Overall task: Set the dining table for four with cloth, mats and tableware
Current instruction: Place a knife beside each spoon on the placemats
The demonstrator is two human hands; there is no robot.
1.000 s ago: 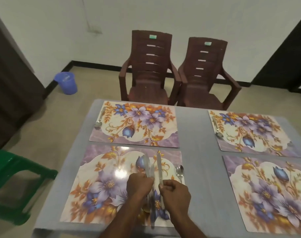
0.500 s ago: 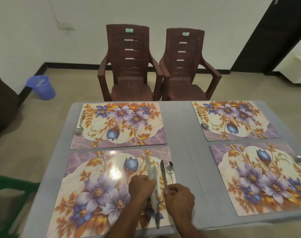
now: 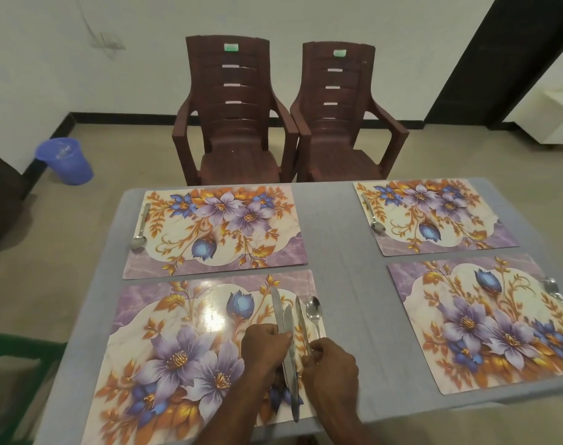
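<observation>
A grey cloth [image 3: 337,252] covers the table and four floral mats lie on it. On the near left mat [image 3: 183,348], my left hand [image 3: 265,345] grips a bundle of steel knives [image 3: 285,319] whose blades point away from me. My right hand [image 3: 329,364] pinches a single knife [image 3: 301,316] just right of the bundle. A spoon [image 3: 313,311] lies beside it on the mat's right edge. The far left mat [image 3: 216,229] has a spoon [image 3: 139,229], the far right mat [image 3: 434,216] a spoon [image 3: 373,216], and the near right mat [image 3: 485,322] a spoon [image 3: 556,292].
Two brown plastic chairs [image 3: 238,123] [image 3: 341,123] stand side by side beyond the far table edge. A blue bucket [image 3: 65,160] sits on the floor at the left wall. A green stool [image 3: 4,364] is at my near left.
The view has swung right and down a little. My hands have stayed on the near left mat with the knives, and the right hand's knife now lies slightly apart from the bundle.
</observation>
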